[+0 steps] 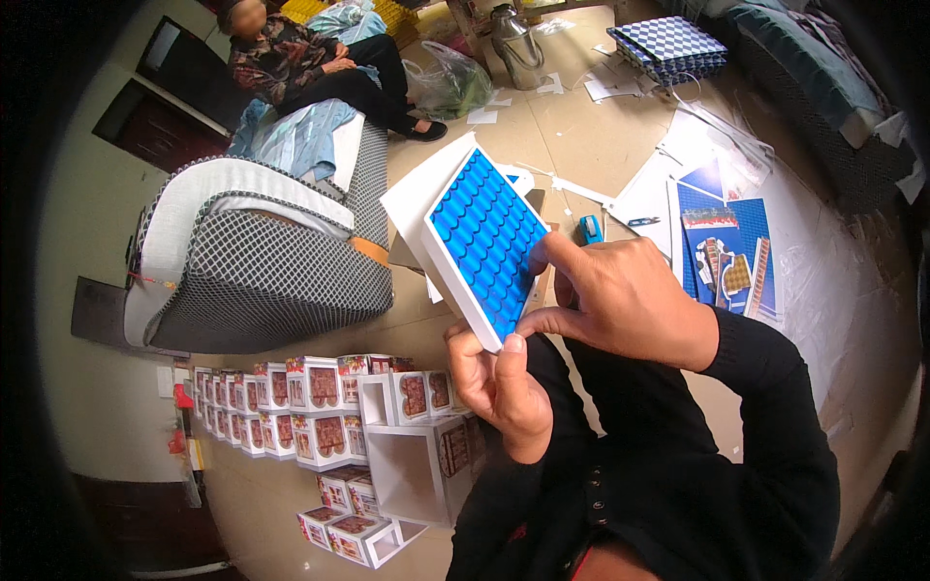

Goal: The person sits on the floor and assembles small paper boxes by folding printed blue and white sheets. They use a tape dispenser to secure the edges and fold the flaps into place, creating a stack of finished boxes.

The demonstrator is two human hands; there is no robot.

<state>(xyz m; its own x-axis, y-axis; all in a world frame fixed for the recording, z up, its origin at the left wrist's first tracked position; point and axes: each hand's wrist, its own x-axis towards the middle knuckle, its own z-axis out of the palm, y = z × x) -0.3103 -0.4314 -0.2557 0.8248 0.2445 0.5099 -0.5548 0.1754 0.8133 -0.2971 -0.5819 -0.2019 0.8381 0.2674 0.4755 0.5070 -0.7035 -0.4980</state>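
A white board piece with a blue roof-tile pattern (484,242) is tilted up in front of me, its white edge toward the left. At its lower corner, the thumb and fingers of my left hand (504,392) grip it. My right hand (630,300) has its thumb and curled fingers on the right edge of the same piece. Behind the tile-patterned piece, part of a white panel (431,198) sticks out to the left; whether the two are joined I cannot tell.
Several small white printed house-like boxes (315,387) stand in rows on the floor at lower left. Printed cut-outs (727,247) lie on white sheets at right, near a blue tape-like tool (590,229) and small snips (642,222). A checkered sofa (262,257) and a seated person (300,68) are at left.
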